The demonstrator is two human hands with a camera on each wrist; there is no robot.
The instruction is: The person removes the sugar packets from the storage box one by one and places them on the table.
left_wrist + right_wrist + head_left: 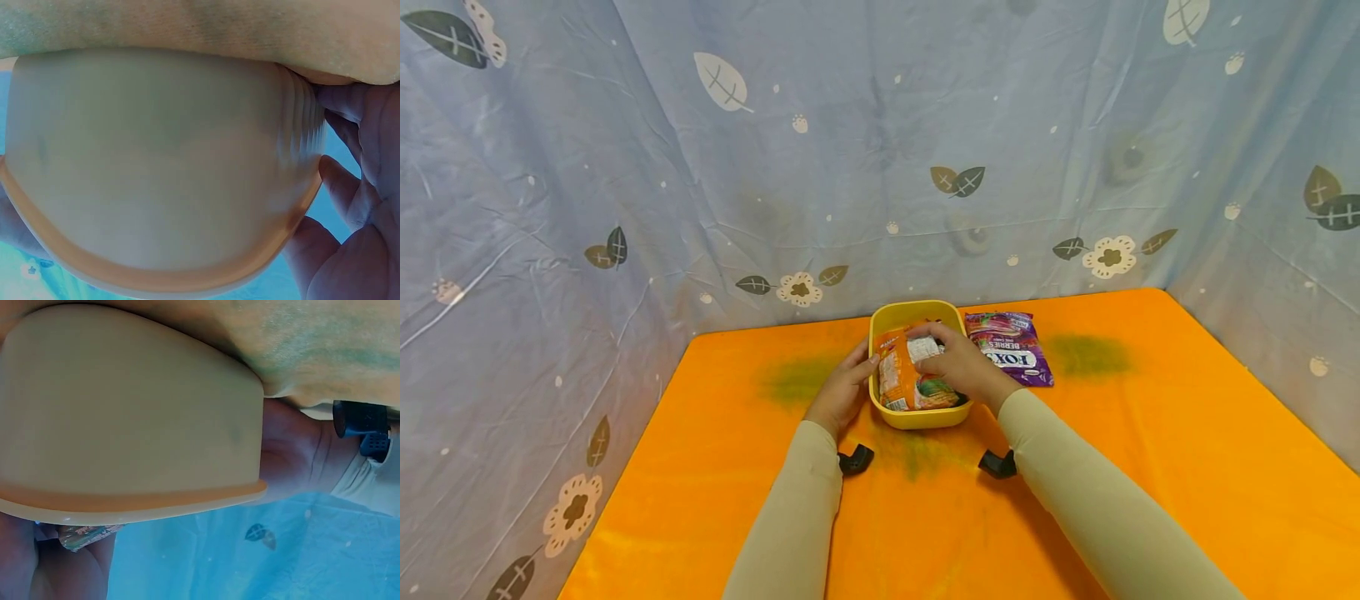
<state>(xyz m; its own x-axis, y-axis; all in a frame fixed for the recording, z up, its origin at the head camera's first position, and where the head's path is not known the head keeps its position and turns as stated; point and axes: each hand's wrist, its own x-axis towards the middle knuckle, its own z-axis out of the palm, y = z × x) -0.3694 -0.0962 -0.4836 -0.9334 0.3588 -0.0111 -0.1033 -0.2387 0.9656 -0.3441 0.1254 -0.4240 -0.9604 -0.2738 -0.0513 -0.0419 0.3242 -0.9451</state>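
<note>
A yellow plastic container stands upright on the orange cloth. My left hand holds its left side, with fingers along the outer wall and thumb at the rim; the left wrist view shows the fingertips touching the wall. Inside lies an orange printed packet with a white label. My right hand reaches over the right rim and grips this packet, thumb and forefinger apart on its top. In the right wrist view, a shiny packet piece shows beside the rim. The remaining fingertips are hidden.
Right of the container, a purple packet of Fox's berries candy lies flat. Black wrist devices show at both wrists. A blue-grey leaf-patterned curtain stands behind the cloth-covered table and at its sides.
</note>
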